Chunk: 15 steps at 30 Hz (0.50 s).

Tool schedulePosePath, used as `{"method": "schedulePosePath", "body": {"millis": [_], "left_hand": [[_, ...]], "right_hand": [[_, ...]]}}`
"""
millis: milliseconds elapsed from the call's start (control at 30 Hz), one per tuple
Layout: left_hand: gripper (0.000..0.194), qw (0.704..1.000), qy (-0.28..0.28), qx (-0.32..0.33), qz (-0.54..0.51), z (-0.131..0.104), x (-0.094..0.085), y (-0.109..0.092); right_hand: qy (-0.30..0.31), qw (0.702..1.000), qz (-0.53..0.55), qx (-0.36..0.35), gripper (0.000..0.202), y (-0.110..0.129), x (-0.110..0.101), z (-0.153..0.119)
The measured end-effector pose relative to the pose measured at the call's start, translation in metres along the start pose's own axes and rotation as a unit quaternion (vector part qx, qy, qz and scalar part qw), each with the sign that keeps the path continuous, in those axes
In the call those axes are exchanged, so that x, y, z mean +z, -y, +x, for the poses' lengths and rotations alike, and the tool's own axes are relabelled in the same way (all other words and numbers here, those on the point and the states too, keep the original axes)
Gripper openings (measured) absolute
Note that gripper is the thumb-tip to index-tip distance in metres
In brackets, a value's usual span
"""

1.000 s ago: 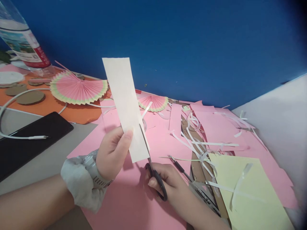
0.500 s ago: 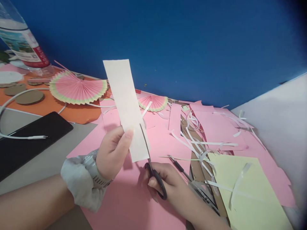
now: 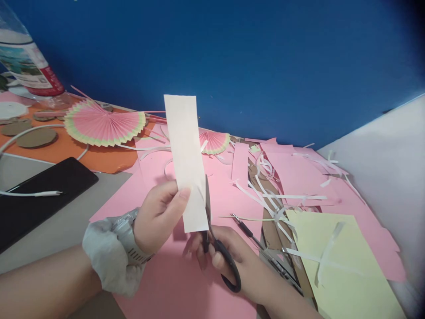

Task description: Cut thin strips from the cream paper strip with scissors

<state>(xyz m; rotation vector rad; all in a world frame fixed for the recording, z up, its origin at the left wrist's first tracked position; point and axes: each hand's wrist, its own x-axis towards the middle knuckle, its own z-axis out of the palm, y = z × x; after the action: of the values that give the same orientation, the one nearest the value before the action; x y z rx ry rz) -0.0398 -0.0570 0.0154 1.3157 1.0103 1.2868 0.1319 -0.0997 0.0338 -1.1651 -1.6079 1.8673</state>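
Note:
A white paper strip (image 3: 186, 146) stands upright, pinched near its lower end between thumb and fingers of my left hand (image 3: 161, 212). My right hand (image 3: 229, 254) has its fingers in the black handles of a pair of scissors (image 3: 229, 261). The scissors' blades point up and are parted at the strip's lower right edge, one blade showing to the right of it. The other blade is mostly hidden by the paper. Beneath both hands lies a large pink sheet (image 3: 175, 279).
Pink-and-green pleated fans (image 3: 106, 124) lie behind, left and centre. A black phone (image 3: 43, 195), white cable (image 3: 29, 193), bottle (image 3: 29, 66) and cardboard discs (image 3: 37, 138) are left. Pens (image 3: 244, 226), paper scraps (image 3: 265, 166) and a yellow-green sheet (image 3: 341, 252) lie right. A blue wall rises behind.
The white strip has shifted right and slightly down and stands straighter. The scissors have opened wider, with their handles further apart. The view has moved slightly.

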Motion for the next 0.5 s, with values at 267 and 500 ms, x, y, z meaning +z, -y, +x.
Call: {"method": "schedulePosePath", "body": {"millis": [267,500], "left_hand": [[0.032,0.970,0.193,-0.104,-0.101,-0.0023,0.0014,-0.0019],[0.036,0.974,0.220,-0.039,-0.022,0.0009,0.0021,-0.0061]], "right_hand": [[0.002,0.998,0.017,-0.056,0.051,0.0002,0.0012,-0.0013],[-0.006,0.997,-0.012,-0.080,0.048,0.0041,0.0001,-0.0015]]}}
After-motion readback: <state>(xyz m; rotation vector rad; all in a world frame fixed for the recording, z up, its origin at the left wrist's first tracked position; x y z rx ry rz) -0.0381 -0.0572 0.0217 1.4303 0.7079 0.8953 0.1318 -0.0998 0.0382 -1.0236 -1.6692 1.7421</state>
